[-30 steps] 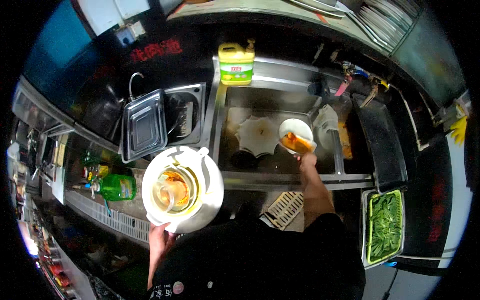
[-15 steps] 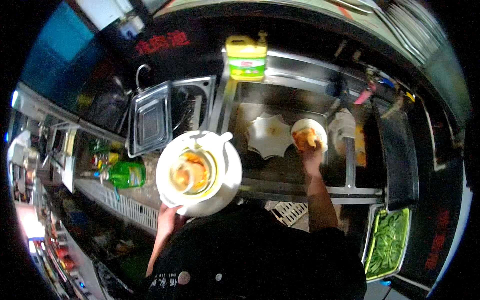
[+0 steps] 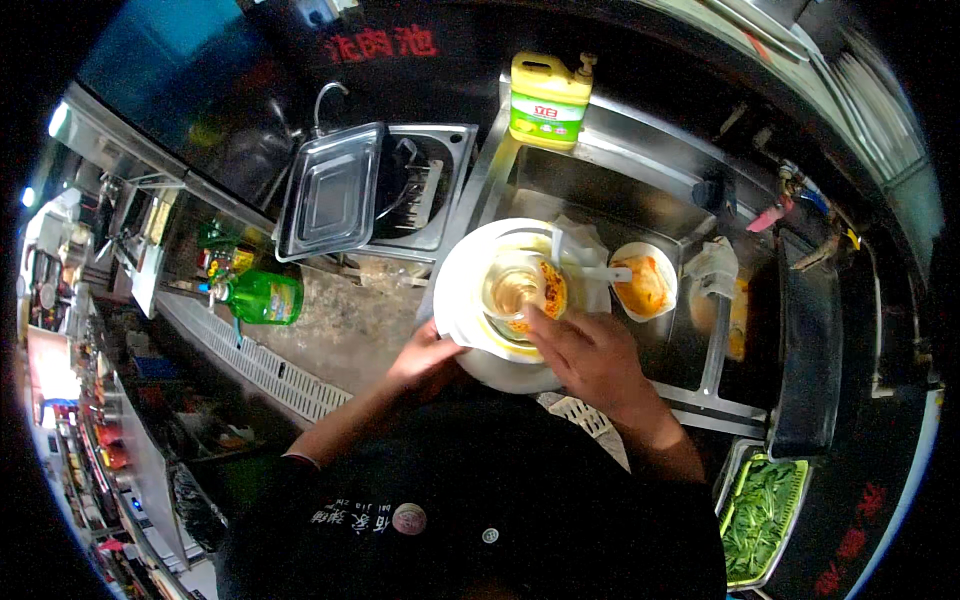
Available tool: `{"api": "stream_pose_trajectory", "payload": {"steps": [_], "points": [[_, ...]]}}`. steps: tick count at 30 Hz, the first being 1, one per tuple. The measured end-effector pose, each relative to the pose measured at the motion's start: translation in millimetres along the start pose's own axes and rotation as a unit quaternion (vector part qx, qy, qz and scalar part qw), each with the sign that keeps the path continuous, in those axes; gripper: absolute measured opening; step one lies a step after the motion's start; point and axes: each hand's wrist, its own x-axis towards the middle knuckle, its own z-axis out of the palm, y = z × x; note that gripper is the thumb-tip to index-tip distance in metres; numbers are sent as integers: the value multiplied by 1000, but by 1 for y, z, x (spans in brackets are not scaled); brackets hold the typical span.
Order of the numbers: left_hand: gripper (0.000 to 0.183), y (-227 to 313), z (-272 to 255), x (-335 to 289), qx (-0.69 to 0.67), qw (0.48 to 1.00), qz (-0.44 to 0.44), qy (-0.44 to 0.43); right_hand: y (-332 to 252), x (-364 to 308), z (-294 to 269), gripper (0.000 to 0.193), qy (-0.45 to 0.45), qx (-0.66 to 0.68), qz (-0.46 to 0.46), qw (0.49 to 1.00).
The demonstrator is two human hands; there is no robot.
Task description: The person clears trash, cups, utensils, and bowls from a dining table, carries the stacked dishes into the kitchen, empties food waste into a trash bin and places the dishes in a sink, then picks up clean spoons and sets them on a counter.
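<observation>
My left hand (image 3: 428, 355) grips the rim of a stack of white dishes (image 3: 455, 300) and holds it up over the sink's near left edge. Spoons lie across the stack; one white spoon (image 3: 607, 274) sticks out to the right. On top sits a small, see-through cup (image 3: 512, 290), blurred, beside orange-red food scraps (image 3: 551, 287). My right hand (image 3: 595, 360) reaches over the stack, its fingertips closed at the cup's near rim. A white bowl (image 3: 645, 282) with orange residue rests in the sink, right of the stack.
Yellow detergent jug (image 3: 549, 105) stands on the rim of the steel sink (image 3: 690, 395). Left are a second sink with a clear lid (image 3: 335, 195) and a green bottle (image 3: 265, 297). A white cloth (image 3: 715, 265) hangs over the divider; a basket of greens (image 3: 765, 520) sits lower right.
My right hand has left the bowl in the sink and come to the cup on the stack. The stack has shifted right and now partly covers the white dishes in the sink.
</observation>
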Motion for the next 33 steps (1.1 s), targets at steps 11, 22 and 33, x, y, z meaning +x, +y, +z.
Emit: {"api": "stream_pose_trajectory", "payload": {"steps": [11, 22, 33], "points": [[49, -3, 33, 26, -58, 997, -40, -38, 16, -13, -6, 17, 80, -33, 24, 996], [51, -21, 55, 106, -25, 990, -131, -48, 38, -71, -63, 15, 245, -128, 239, 931], [51, -94, 67, 224, 304, 931, -173, -103, 13, -185, -73, 11, 274, -225, 439, 825]]}}
